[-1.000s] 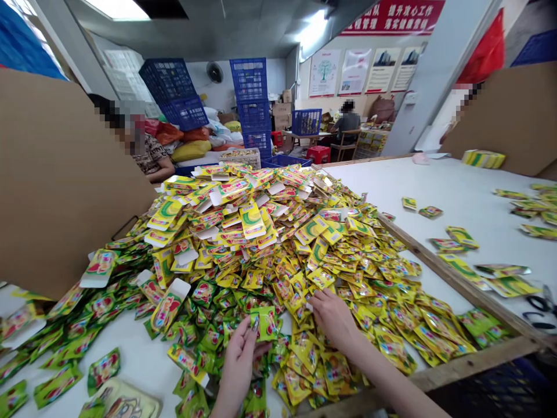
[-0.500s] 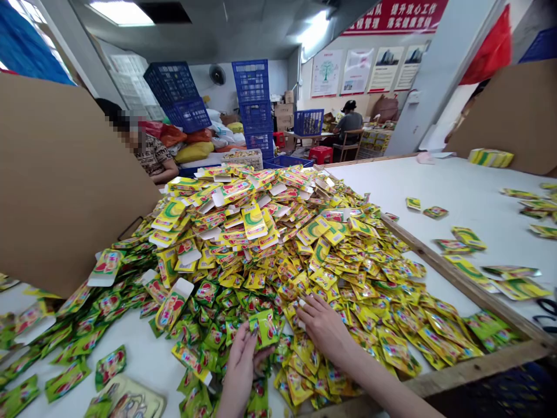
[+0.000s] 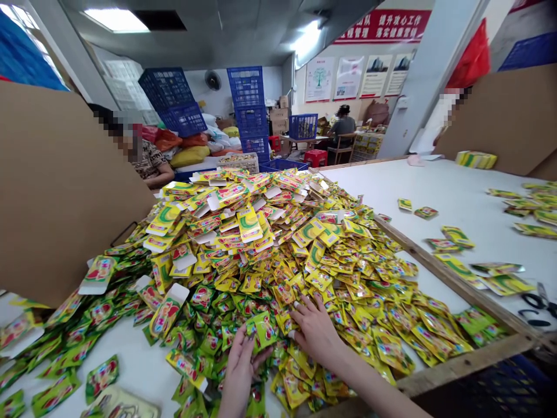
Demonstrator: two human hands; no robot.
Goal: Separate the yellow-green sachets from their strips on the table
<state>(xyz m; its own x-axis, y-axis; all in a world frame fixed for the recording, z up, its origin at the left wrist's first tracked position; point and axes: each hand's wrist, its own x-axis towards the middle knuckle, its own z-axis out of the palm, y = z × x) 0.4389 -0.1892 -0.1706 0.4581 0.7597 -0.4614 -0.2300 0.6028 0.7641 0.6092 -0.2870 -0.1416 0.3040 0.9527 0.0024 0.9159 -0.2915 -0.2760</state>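
Note:
My left hand [image 3: 240, 354] is closed on a green candy sachet [image 3: 263, 330] with a red fruit print, held between thumb and fingers above the heap. To its right, my right hand [image 3: 317, 332] lies palm down with its fingers spread, touching the yellow sachets [image 3: 285, 321]. Whether a sachet lies under its palm is hidden. Green sachets [image 3: 204, 342] surround my left hand, and small yellow cartons [image 3: 250, 223] with white flaps are piled behind both hands.
A wooden strip [image 3: 429, 261] borders the heap on the right. Scissors [image 3: 539, 299] lie beyond it. A large cardboard sheet [image 3: 65, 191] stands at the left, with a co-worker [image 3: 150, 162] behind it. A pale yellow tin-like item [image 3: 126, 403] lies at the front left.
My right hand has moved left and slightly nearer across the yellow sachets, its fingers spreading. My left hand keeps the green sachet in about the same place. The camera view has shifted slightly.

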